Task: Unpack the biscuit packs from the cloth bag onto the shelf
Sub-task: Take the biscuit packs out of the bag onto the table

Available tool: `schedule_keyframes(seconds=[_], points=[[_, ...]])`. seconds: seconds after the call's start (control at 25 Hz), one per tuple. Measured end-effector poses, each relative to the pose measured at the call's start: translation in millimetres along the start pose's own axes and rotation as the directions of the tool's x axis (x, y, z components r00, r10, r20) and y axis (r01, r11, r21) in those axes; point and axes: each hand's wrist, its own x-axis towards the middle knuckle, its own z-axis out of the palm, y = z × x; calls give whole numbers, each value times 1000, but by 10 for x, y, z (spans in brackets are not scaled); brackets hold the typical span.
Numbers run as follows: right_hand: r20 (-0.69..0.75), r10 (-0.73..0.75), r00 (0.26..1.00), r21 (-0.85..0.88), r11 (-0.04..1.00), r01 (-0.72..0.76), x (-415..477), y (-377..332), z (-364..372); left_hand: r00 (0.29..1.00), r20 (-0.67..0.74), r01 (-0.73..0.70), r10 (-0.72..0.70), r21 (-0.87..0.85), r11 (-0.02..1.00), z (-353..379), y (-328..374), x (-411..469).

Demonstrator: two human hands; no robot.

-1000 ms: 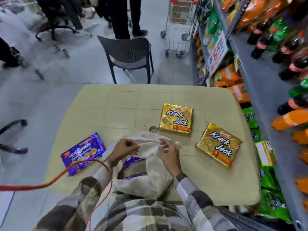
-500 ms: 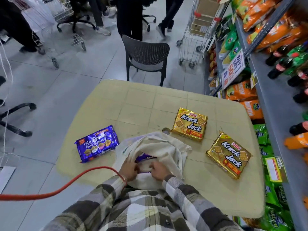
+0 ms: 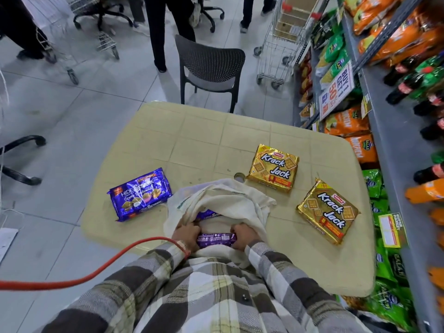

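Observation:
A cream cloth bag (image 3: 230, 198) lies open on the beige table (image 3: 211, 143), close to my body. My left hand (image 3: 186, 236) and my right hand (image 3: 242, 236) grip the two ends of a purple biscuit pack (image 3: 216, 239) at the bag's mouth. Another purple pack (image 3: 207, 213) shows deeper inside the bag. A purple Hide & Seek pack (image 3: 140, 194) lies flat on the table to the left. Two gold Krack Jack packs (image 3: 274, 167) (image 3: 328, 211) lie to the right.
A store shelf (image 3: 394, 145) with bottles and snack bags runs along the right. A dark chair (image 3: 209, 68) stands beyond the table, with a shopping trolley (image 3: 278, 51) and people's legs behind it. A red cable (image 3: 101, 267) crosses my left sleeve.
My hands moved from the bag's upper rim down to its near opening and took hold of a purple pack, which now shows between them. The view tilted up.

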Motion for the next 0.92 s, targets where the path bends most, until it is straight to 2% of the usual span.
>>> schedule_keyframes(seconds=[0.2, 0.36, 0.44, 0.68, 0.92], points=[[-123, -15, 992, 110, 993, 29, -60, 94, 12, 995, -101, -43, 6, -368, 929, -104, -113, -12], [-59, 85, 995, 386, 921, -56, -42, 226, -57, 996, -91, -42, -8, -536, 843, -150, -147, -21], [-23, 124, 992, 455, 885, -100, -24, 298, -91, 996, -84, -35, -22, -629, 777, -169, -191, 5], [-65, 101, 993, 542, 839, -50, 8, 311, -23, 991, -133, -97, 0, -729, 677, -171, -262, -46], [-188, 32, 982, 704, 701, 112, -86, 281, -47, 986, -153, -159, 60, -794, 587, -304, -391, -131]])
